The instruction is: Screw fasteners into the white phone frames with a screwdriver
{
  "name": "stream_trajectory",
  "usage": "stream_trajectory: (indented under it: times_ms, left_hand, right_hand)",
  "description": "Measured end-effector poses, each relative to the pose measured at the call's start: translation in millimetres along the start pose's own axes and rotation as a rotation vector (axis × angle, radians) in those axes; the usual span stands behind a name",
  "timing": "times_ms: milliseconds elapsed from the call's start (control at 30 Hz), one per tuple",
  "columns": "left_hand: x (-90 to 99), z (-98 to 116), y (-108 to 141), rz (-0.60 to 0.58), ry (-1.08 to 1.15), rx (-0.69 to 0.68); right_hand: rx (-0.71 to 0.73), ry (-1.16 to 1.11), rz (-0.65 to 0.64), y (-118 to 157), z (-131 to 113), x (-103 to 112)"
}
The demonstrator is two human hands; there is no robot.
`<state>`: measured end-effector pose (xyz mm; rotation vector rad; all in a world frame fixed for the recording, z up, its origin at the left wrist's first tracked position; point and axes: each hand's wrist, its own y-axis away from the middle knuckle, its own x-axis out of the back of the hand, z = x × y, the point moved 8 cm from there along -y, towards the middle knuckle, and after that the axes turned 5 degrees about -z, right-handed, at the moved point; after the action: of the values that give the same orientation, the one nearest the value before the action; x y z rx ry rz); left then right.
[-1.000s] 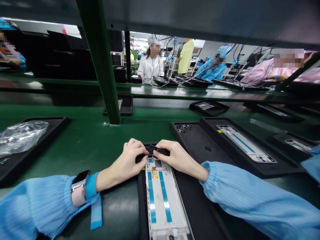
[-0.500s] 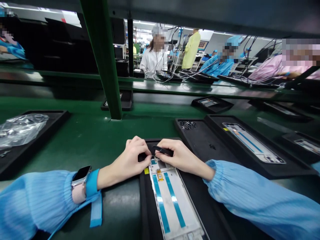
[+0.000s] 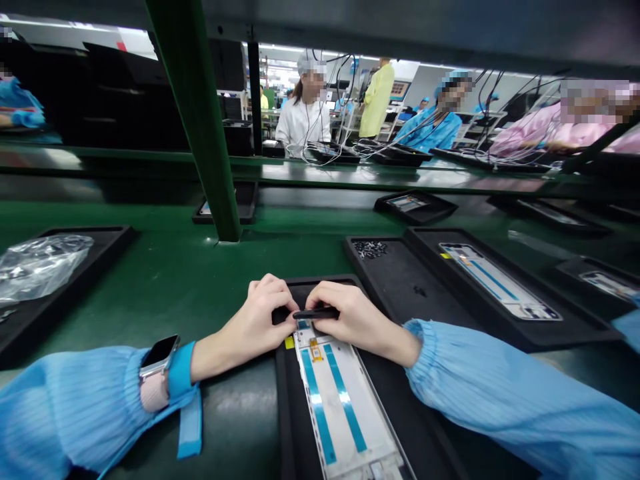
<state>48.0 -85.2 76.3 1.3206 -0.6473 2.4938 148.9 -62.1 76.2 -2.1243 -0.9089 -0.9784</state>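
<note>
A factory line runs back under bright lights. Past the green bench and its green post, a person in white, a person in yellow, a person in blue and a person in pink work among hanging wires.

On the bench, a black tray holds loose screws, and another tray holds a spare frame. Nearer, a third tray holds the main frame, a long white phone frame with 2 teal strips, lying flat and angled. It looks light and stiff but thin, so its long edges seem the safest hold.

Just above its top end, a black strip sits between the 2 hands. It looks small, slim and easy to drop. The right hand pinches it, while the left hand curls in at its left end; whether that hand grips it is hidden. Open bench lies left of the tray.
</note>
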Motion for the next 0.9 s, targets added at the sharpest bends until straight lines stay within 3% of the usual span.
stream_trajectory:
  times_ms: [400,633,900]
  left_hand:
    - [3.2,5,0,0.025,-0.017,-0.078]
    - [8.1,17,3,0.025,-0.053,-0.201]
    - [8.5,23,2,0.017,-0.108,-0.240]
  right_hand:
    - [0.070,0.122,-0.040,-2,-9,-2]
    - [0.110,0.181,-0.091,-4,-16,-3]
    - [0.022,-0.101,-0.093,-13,-2,10]
